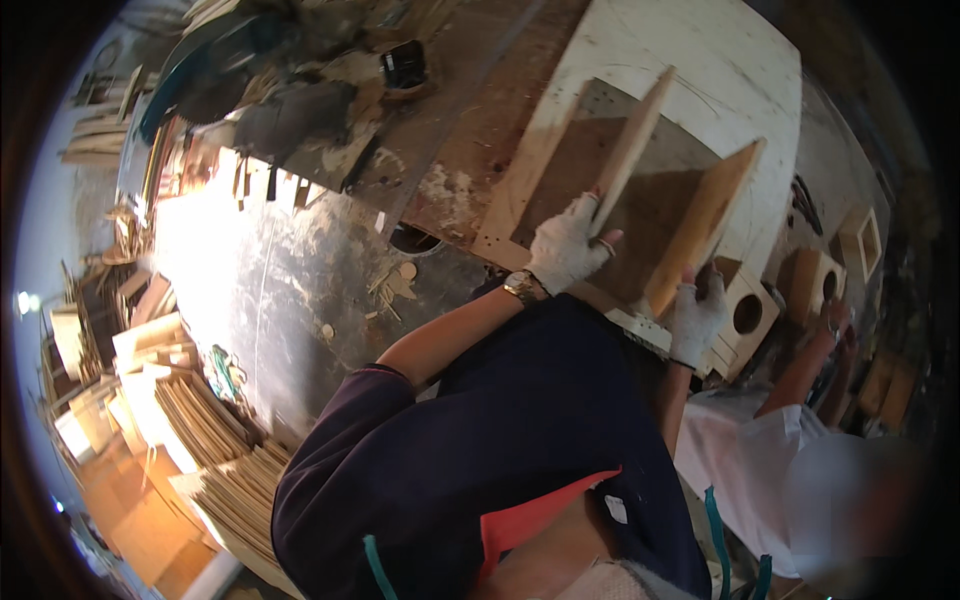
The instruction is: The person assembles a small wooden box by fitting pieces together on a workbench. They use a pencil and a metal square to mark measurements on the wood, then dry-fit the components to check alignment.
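Two wooden boards stand on edge, side by side, on a flat brown panel (610, 130) on the worktable. My left hand (568, 250), in a pale fingerless work glove, is closed round the near end of the left board (636, 140), thumb pointing right. My right hand (697, 318), gloved likewise, grips the near end of the right board (712, 222), its fingers pointing up along the outer side. Part of that grip is hidden. A light wooden strip (640, 330) lies at the panel's near edge, between my hands.
Beneath the panel is a large whitish board (735, 60). At right, wooden boxes with round holes (747, 312) sit beside a co-worker's hand (832, 325). A machine with a round blade (210, 95) stands at far left. Stacked wooden strips (205, 420) lie at lower left.
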Demonstrator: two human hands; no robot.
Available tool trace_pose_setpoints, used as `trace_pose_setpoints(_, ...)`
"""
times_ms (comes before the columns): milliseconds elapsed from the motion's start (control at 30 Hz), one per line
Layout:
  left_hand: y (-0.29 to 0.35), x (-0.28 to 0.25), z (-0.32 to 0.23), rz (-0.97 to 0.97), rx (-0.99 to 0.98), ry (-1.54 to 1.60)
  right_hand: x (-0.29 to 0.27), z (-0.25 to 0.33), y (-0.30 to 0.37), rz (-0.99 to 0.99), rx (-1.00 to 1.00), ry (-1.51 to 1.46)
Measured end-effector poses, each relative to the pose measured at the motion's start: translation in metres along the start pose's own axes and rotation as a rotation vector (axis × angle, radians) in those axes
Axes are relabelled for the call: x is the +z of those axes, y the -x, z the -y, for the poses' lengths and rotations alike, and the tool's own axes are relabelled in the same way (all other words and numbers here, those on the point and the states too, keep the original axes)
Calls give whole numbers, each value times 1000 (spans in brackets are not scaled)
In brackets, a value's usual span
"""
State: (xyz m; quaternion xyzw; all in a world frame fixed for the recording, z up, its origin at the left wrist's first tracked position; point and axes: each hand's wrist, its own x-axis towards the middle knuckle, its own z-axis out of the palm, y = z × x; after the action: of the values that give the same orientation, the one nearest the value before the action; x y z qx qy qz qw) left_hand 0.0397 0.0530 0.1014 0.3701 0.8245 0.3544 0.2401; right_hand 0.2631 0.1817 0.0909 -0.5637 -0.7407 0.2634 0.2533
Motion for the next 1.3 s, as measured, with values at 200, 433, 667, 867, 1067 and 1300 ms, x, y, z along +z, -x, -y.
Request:
trace_pose_setpoints(200,0,-17,7,117,-41,24,-9,32,-1,17,91,194)
trace_pose_setpoints(433,-6,-24,27,262,26,70,-4,22,1,-53,18,313)
trace_pose_setpoints(667,-15,-19,41,355,154,77,25,45,20,83,27,233)
trace_pose_setpoints(867,-23,-14,46,324,290,81,64,69,52,199,33,79)
trace_pose_setpoints(1067,-38,-19,57,439,259,135,95,81,69,266,146,118)
trace_pose_setpoints(1300,-49,21,119,327,249,101,101,29,72,-199,208,421)
